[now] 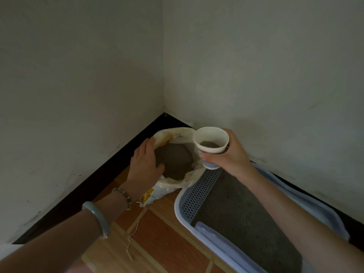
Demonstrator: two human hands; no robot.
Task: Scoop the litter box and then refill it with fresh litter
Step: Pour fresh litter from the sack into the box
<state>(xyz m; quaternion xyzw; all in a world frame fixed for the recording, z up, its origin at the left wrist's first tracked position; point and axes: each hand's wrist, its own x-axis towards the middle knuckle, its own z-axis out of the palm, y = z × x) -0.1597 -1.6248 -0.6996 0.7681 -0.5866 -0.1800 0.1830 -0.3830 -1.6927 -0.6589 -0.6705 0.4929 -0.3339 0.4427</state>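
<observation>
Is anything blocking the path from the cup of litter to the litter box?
Nothing visible. The right hand holds the cup at the grated end of the litter box, which is open on top; the left hand holds the bag, off to the side.

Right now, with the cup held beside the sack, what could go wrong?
The tilted white paper cup in the right hand could spill grey litter onto the brown wooden floor before reaching the pale blue plastic litter box. The white-and-yellow sack may slump if the left hand releases its rim.
</observation>
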